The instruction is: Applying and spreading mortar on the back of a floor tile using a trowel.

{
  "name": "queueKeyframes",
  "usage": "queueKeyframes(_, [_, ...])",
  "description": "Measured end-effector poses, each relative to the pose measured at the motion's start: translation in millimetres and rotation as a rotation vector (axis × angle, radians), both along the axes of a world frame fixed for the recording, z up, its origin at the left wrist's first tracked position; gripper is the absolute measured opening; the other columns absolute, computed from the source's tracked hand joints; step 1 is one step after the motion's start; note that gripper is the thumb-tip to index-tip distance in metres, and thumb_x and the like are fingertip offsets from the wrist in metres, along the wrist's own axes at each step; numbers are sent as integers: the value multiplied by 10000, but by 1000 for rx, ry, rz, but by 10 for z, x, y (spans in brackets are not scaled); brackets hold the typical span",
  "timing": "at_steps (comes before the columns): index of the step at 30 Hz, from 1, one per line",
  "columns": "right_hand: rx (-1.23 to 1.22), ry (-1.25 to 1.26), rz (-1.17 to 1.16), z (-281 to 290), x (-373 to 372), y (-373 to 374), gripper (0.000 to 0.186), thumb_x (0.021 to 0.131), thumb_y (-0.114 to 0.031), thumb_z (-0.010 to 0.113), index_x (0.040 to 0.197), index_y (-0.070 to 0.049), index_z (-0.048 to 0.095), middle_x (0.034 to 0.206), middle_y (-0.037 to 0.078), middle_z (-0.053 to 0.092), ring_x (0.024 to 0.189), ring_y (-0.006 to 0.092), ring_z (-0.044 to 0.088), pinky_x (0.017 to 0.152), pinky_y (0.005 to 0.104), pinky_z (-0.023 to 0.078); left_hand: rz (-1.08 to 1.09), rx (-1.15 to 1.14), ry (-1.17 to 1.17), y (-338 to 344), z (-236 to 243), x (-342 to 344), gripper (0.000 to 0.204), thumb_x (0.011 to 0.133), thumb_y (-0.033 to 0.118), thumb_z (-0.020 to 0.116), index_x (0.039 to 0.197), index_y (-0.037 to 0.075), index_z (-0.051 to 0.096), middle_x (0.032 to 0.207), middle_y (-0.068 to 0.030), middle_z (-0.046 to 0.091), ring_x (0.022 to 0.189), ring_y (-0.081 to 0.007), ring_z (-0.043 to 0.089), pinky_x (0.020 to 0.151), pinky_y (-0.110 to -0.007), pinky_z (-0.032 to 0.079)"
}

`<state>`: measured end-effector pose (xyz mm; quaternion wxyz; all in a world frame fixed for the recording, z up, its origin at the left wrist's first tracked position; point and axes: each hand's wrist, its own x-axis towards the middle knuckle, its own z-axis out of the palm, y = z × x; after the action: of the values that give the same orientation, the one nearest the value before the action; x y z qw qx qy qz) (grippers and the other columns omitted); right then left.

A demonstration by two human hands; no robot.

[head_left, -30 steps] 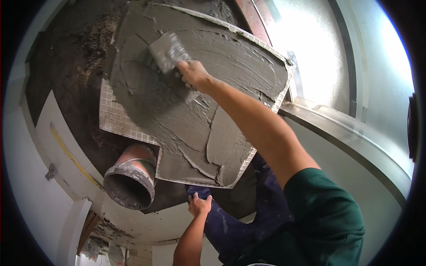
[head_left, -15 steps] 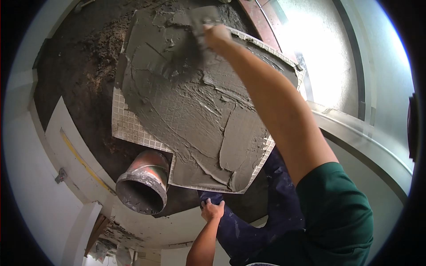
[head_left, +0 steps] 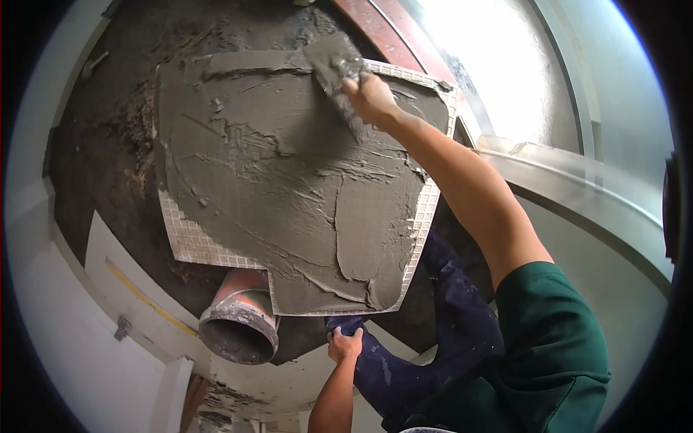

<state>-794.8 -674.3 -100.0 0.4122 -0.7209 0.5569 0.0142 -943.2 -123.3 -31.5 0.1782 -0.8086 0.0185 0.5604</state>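
My right hand [head_left: 372, 99] is closed around the handle of a plastering trowel [head_left: 330, 56]. Its long flat blade lies at a slant over the upper part of the grey wet mortar [head_left: 289, 195]. The mortar is spread thickly, with ridges and smears, across a large tile [head_left: 206, 249] with a pale gridded back. Bare grid shows along the tile's lower left, its right side and part of its top edge; a corner is cut out at the lower left. Near the bottom, my left hand [head_left: 345, 343] rests on my knee with thumb and fingers apart, holding nothing.
A mortar-crusted bucket [head_left: 242, 317] lies tipped by the tile's cut-out corner. Rough dark ground [head_left: 108, 137] surrounds the tile. A white board with a yellow strip [head_left: 148, 294] lies at left. A reddish strip [head_left: 390, 32] and a metal-framed glass panel [head_left: 498, 65] border the upper right.
The trowel and my right hand have moved lower on the mortar relative to the tile. The view has shifted, so the tile sits lower and further left. My left hand remains on my knee.
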Motion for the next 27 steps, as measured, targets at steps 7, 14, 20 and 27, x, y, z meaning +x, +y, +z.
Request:
queueKeyframes(7, [157, -138, -360, 100, -1027, -858, 442, 1005, -382, 549, 895, 35, 646, 616, 88, 584, 500, 198, 560, 442, 369, 450, -9, -9, -64, 1, -12, -73, 741, 717, 530, 763, 1297, 97, 602, 1355, -160, 563, 1241, -333, 548, 1019, -450, 461])
queueKeyframes(14, [109, 31, -120, 253, -1456, -185, 444, 1000, -406, 552, 961, 35, 585, 687, 138, 622, 535, 210, 607, 511, 389, 499, -61, 9, 1, -152, -27, -93, 774, 712, 551, 758, 1313, 94, 584, 1393, -182, 525, 1251, -335, 547, 1014, -447, 477])
queueKeyframes(20, [130, 78, -361, 209, -1829, -896, 460, 1013, -441, 524, 1047, 13, 593, 635, 81, 565, 497, 181, 503, 493, 351, 452, -104, -5, -55, -85, -63, -208, 760, 703, 546, 765, 1291, 91, 609, 1354, -170, 566, 1227, -337, 563, 1007, -445, 475])
queueKeyframes(27, [135, -69, -346, 340, -2395, -784, 445, 1017, -435, 509, 1065, 1, 587, 641, -1, 495, 522, 124, 462, 468, 304, 386, -125, 30, -47, -160, -44, -185, 753, 698, 534, 774, 1290, 98, 606, 1340, -170, 569, 1216, -336, 570, 992, -449, 487])
